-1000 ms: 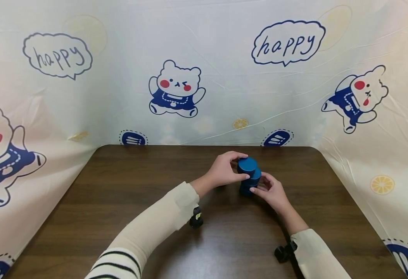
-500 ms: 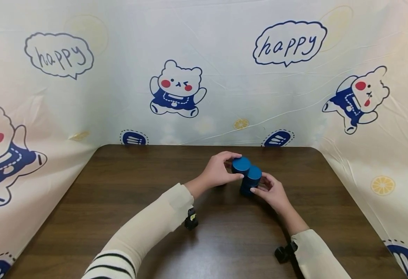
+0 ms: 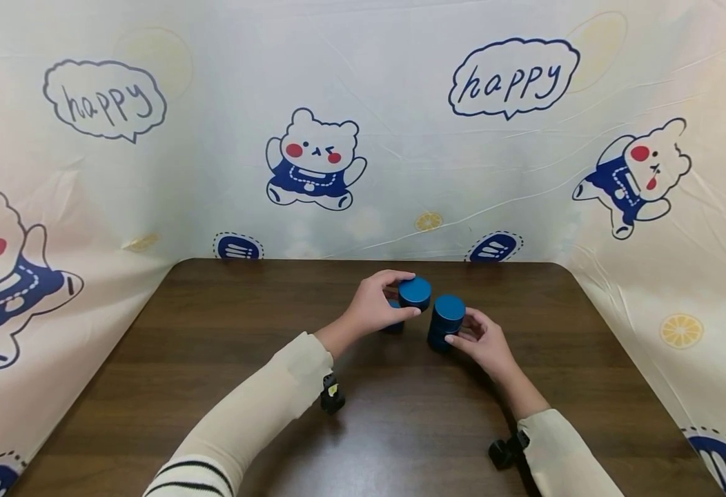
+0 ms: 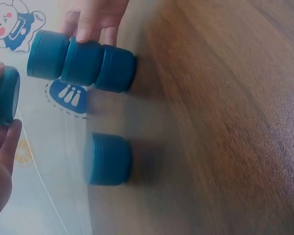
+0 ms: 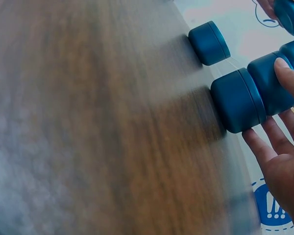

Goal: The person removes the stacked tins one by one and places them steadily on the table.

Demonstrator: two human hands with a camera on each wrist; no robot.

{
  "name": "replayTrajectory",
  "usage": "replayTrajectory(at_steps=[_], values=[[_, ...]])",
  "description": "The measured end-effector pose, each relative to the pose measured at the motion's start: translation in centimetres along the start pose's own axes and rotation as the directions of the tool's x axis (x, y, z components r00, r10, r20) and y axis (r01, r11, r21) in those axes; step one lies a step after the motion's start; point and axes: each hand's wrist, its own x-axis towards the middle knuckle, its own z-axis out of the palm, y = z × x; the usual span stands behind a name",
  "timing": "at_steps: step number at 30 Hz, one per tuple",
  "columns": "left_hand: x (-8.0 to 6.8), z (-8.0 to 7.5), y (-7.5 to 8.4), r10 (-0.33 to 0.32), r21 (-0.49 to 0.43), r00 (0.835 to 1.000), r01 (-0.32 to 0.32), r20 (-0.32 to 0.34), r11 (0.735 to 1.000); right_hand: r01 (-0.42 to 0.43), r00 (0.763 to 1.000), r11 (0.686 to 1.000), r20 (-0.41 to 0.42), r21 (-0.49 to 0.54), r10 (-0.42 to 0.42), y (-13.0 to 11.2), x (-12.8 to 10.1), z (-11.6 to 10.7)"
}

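Note:
A stack of blue round pieces [image 3: 445, 323] stands on the dark wooden table [image 3: 226, 331]. My right hand [image 3: 462, 328] grips its side, thumb in front and fingers behind. My left hand [image 3: 394, 298] pinches one blue piece [image 3: 415, 293] and holds it in the air just left of the stack. Under that hand a single blue piece [image 3: 393, 325] sits on the table. In the left wrist view the stack [image 4: 81, 61] shows three pieces, with the loose piece [image 4: 108, 159] beside it. The right wrist view shows the stack [image 5: 255, 93] and the loose piece [image 5: 209, 43].
A printed cloth backdrop [image 3: 363, 138] with bears and "happy" bubbles rises behind and on both sides of the table. Small black cameras sit on both wrists [image 3: 332, 397], [image 3: 504, 450]. Bare wood stretches left and toward the front edge.
My left hand has lifted the top blue piece off the stack and carried it left, apart from it. The right hand has stayed on the stack.

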Motion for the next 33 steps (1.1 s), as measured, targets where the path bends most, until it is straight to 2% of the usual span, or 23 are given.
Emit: replayTrajectory(at_steps=[9,25,33], values=[[-0.6,-1.0,-0.9,-0.030,-0.001,1.000,0.030,-0.003,1.000,0.005,1.000,1.000,0.001,0.007,-0.005,-0.1,-0.1,0.0],[-1.9,-1.5,-2.4,-0.059,0.018,0.998,0.058,0.022,0.998,-0.003,1.000,1.000,0.000,0.026,0.003,-0.2,-0.1,0.1],[-2.4,-1.8,-3.2,-0.101,0.025,0.994,0.100,0.039,0.995,0.007,1.000,1.000,-0.014,0.017,-0.007,-0.4,-0.2,0.2]])
